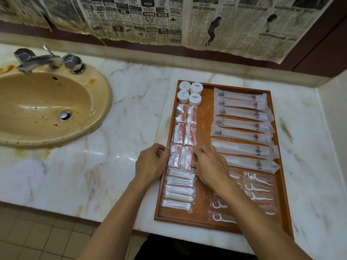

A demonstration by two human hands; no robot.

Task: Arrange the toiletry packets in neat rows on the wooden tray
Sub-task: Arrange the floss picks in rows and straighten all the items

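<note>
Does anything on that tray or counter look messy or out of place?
Mostly tidy. The long sachets on the tray fan out at slight tilts rather than lying parallel. The floss packets sit unevenly. The sink is rust-stained, and the newspaper on the wall is torn.

Both hands are down on the rectangular wooden tray on the white marble counter. The left hand curls at the tray's left rim, fingertips touching the nearest pair of clear vanity packets with red strips; the right hand presses in from the other side. Below them lie clear cotton-bud packets; long frosted sleeves are ranked along the right, floss-pick packets near the front, small round white jars at the far corner. A stained beige basin sits left.
</note>
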